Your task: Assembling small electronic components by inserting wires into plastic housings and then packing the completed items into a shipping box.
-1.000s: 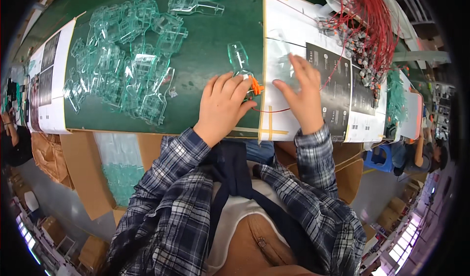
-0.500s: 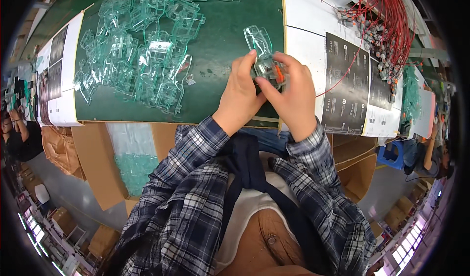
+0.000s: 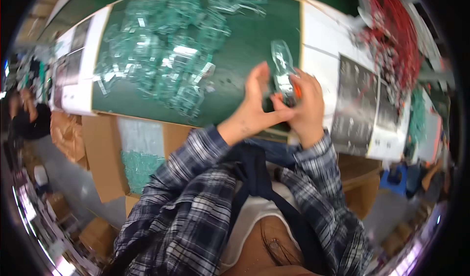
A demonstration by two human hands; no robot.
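Observation:
A clear plastic shell [image 3: 282, 60] with an orange part inside its lower end stands out above the green table. My right hand [image 3: 310, 107] pinches that lower end between thumb and fingers. Beside it, my left hand [image 3: 252, 109] has its fingers raised and apart from the shell, with its thumb stretched over toward my right hand. Whether that thumb touches the shell's base is blurred. To the left lies a heap of similar clear plastic shells [image 3: 166, 55] on the green tabletop [image 3: 245, 36].
Red wires with small grey-and-white parts [image 3: 391, 46] lie at the far right, by white sheets with dark printed panels [image 3: 355, 104]. Below the table edge, a cardboard box [image 3: 103, 153] holds more clear shells. A blue stool [image 3: 393, 179] and another person [image 3: 32, 114] are farther off.
My left fingers have come off the shell and spread, while my right hand keeps hold of it. The whole view has shifted and tilted, with motion blur.

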